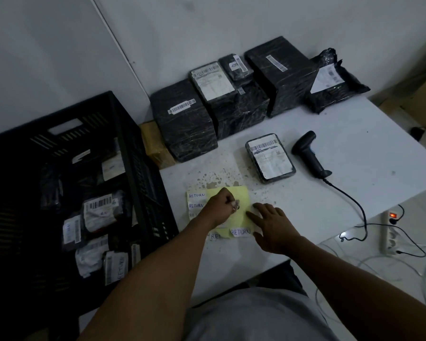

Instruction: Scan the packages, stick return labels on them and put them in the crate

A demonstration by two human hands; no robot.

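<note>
Return labels (196,196) on a yellow backing sheet (236,200) at the table's (354,134) near edge, left hand (223,205) pinching a label on it, right hand (272,223) flat with straight fingers holding the sheet down, small package (269,157) and scanner (309,153) just behind, crate (66,124) of packages at left

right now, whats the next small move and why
Probably peel one RETURN label off the yellow sheet. The left hand pinches at the sheet while the right hand presses it flat, and the small package beside the scanner shows no return label yet.
</note>
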